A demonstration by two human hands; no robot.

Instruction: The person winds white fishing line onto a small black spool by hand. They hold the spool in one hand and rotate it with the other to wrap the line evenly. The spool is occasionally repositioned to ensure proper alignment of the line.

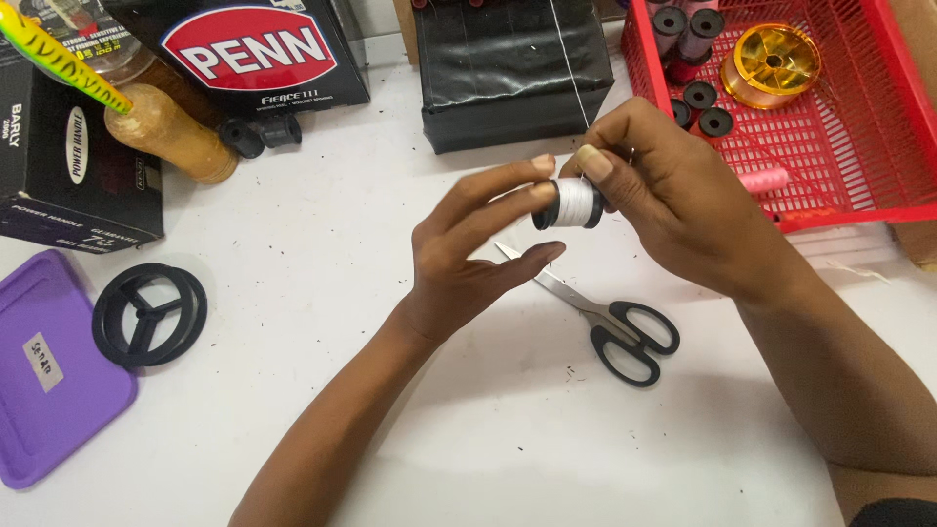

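I have both hands (pixel 576 210) pinching the small black spool of white thread (pixel 571 203) — winding, I judge — next needs steady tension.

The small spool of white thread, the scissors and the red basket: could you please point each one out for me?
Spool of white thread (pixel 574 202), head view, on its white winding.
Scissors (pixel 634 337), head view, on the black handles.
Red basket (pixel 859 210), head view, on its front rim.

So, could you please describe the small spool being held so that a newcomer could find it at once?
Above the white table, over the black-handled scissors, both hands meet. Pinched between the left hand and right hand is a small black-rimmed spool of white thread; the other spools lie in the red plastic basket.
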